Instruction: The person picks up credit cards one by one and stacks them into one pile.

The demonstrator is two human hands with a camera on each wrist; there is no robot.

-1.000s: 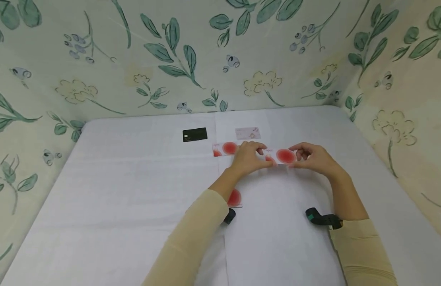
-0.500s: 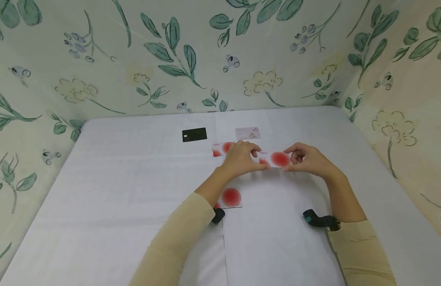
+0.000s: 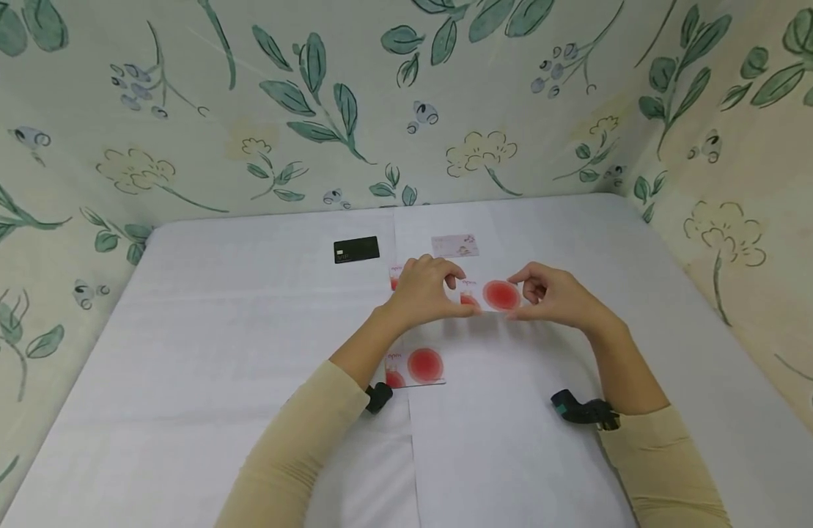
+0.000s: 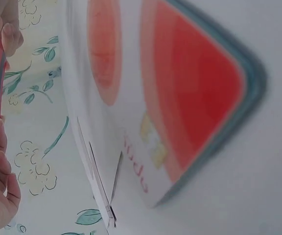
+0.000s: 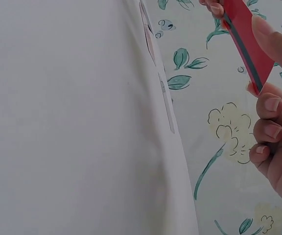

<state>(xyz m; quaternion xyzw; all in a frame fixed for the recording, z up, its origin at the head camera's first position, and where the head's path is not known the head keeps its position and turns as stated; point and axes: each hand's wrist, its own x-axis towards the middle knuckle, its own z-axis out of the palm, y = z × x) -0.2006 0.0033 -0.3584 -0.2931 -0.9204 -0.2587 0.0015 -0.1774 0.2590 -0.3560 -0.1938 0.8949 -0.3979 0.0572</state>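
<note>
Both hands hold one bank card [image 3: 501,295] by its short ends, upright on its long edge over the table. Its white face has a red circle; the red back [image 5: 248,39] with a dark stripe shows in the right wrist view. My left hand [image 3: 422,293] pinches its left end between thumb and fingers, while my right hand [image 3: 554,297] pinches the right end. A matching red-and-white card [image 3: 416,367] lies flat nearer the front, large in the left wrist view. Another red-and-white card [image 3: 396,277] is mostly hidden behind my left hand.
Toward the back of the white table [image 3: 215,330] lie a black card [image 3: 356,250] marked VIP and, to its right, a pale pink card [image 3: 455,246]. A leaf-patterned wall covering [image 3: 406,169] rises behind the table and at its sides.
Both hands have moved left and slightly toward the front with the card between them. The left forearm has uncovered the front card, while the left hand now covers more of the card behind it.
</note>
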